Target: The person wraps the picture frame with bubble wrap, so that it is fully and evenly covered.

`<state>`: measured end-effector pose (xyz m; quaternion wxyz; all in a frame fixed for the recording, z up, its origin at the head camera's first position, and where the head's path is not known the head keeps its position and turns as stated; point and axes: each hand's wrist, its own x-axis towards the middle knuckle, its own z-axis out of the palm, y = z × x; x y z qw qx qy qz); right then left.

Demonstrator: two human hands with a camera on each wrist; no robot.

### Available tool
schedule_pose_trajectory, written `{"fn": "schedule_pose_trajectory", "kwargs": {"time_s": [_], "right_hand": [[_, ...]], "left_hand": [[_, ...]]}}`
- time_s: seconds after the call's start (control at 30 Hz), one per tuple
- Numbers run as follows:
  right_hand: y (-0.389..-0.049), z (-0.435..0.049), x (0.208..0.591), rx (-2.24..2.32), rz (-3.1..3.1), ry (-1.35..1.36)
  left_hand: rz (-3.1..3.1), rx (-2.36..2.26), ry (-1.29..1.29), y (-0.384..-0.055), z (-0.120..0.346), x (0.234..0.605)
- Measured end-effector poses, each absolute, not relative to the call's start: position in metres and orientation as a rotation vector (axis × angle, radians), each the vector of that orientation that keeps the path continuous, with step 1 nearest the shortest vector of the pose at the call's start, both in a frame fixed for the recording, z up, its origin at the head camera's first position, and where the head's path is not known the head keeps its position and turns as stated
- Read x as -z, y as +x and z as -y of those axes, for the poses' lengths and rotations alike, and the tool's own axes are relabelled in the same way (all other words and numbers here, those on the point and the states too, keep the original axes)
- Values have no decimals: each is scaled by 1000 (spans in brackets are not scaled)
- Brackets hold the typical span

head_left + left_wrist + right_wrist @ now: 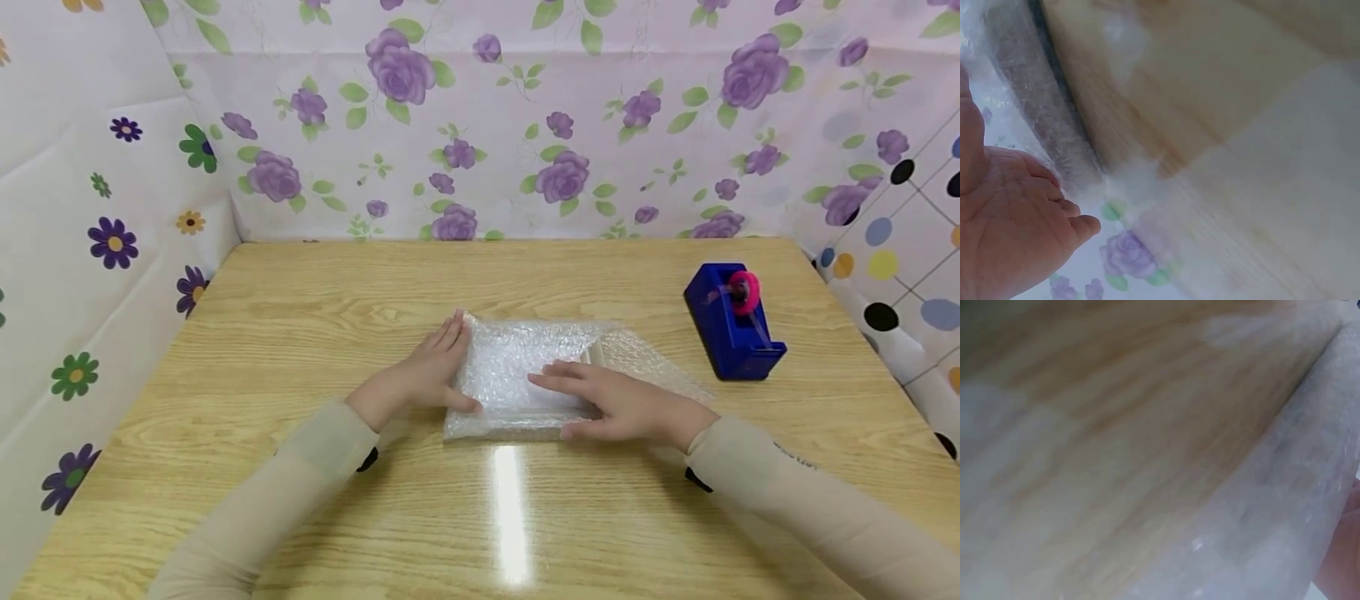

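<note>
A flat white, rectangular thing lies in bubble wrap [517, 346] on the wooden table; a pale edge [596, 352] of it shows near the right, where the wrap spreads into a loose pointed flap [652, 362]. My left hand [435, 367] rests along the package's left end, fingers straight and thumb at the near corner. Across the top and near side lies my right hand [615, 402], its fingers extended. In the left wrist view the left palm [1016, 219] is beside the wrapped side [1041, 94]. Only a sliver of the right hand [1341, 550] appears behind wrap [1260, 531] in the right wrist view.
A blue tape dispenser [723, 333] with a pink-cored roll [745, 292] stands to the right of the package. Flower-printed sheets [450, 125] hang behind the table [337, 283] and at its left; a dotted sheet [900, 275] hangs at its right.
</note>
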<state>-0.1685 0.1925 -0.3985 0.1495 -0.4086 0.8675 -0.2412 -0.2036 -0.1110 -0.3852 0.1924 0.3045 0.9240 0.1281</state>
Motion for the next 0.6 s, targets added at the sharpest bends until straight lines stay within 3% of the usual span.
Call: {"fn": "schedule_pose_trajectory", "kwargs": {"time_s": [0.6], "right_hand": [[-163, -187, 400, 577, -2585, -1319]], "left_hand": [[-2630, -445, 786, -197, 113, 385]]}}
